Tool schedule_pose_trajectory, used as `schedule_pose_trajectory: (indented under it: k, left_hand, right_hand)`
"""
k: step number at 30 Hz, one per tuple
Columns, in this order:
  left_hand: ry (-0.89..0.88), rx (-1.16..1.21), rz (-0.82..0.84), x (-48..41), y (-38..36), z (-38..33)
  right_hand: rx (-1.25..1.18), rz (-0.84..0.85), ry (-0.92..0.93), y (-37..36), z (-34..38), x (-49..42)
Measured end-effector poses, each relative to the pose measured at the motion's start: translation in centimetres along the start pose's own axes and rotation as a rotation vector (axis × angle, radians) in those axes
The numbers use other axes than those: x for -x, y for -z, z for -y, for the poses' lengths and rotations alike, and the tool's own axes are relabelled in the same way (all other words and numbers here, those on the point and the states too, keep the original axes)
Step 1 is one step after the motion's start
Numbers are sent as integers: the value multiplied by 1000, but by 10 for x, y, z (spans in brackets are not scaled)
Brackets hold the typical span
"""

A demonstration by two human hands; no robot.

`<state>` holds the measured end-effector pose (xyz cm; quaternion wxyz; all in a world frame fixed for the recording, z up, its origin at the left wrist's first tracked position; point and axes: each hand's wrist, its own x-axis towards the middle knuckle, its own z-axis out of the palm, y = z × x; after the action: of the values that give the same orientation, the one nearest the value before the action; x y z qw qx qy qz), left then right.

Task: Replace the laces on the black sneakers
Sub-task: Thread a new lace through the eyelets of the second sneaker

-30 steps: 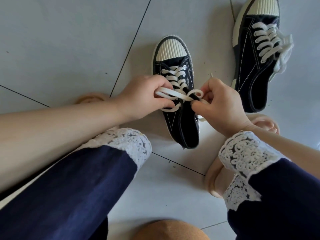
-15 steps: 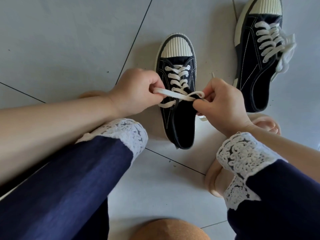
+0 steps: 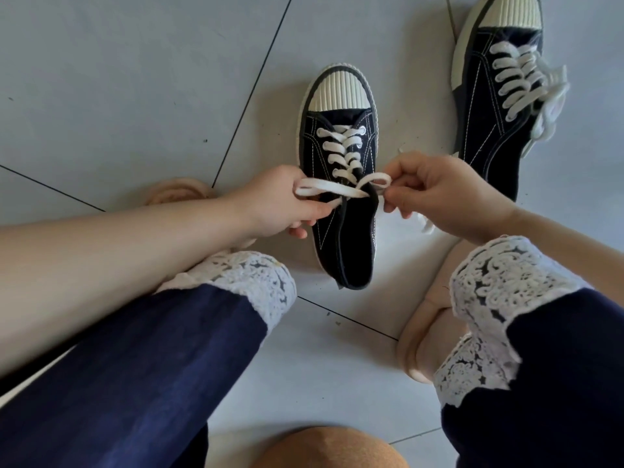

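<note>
A black canvas sneaker (image 3: 341, 238) sits flat on the grey tile floor (image 3: 135, 79) just ahead of the person's knees. Its long axis runs away from them, ribbed cream rubber toe cap at the far end. A flat white lace (image 3: 337, 190) zigzags up the eyelets. The left hand (image 3: 273, 204) pinches one loop, the right hand (image 3: 449, 194) the other, both stretched sideways across the tongue. The second sneaker (image 3: 486, 123), laced and tilted, lies to the upper right, toe also away.
</note>
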<state>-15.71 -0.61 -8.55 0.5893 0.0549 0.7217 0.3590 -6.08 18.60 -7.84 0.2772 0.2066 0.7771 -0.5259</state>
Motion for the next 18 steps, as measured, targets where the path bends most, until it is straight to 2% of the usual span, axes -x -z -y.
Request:
schedule_pose_trajectory:
  k: [2,5,9,13,18]
  left_hand:
    - [52,61,19,2,9,-1]
    - [22,-94,-13,5,28,-4]
    - [-29,-153,39,16,41,-6]
    - [-81,-324,90,21,50,-7]
    - [-91,-485,102,20,71,-2]
  right_hand:
    - [49,-50,-13,3,2,0]
    - [81,-111,-54,9,5,0]
    - [131,-153,-109,20,10,4]
    - [395,-112,-109,25,18,6]
    - [656,-161,-182,43,13,9]
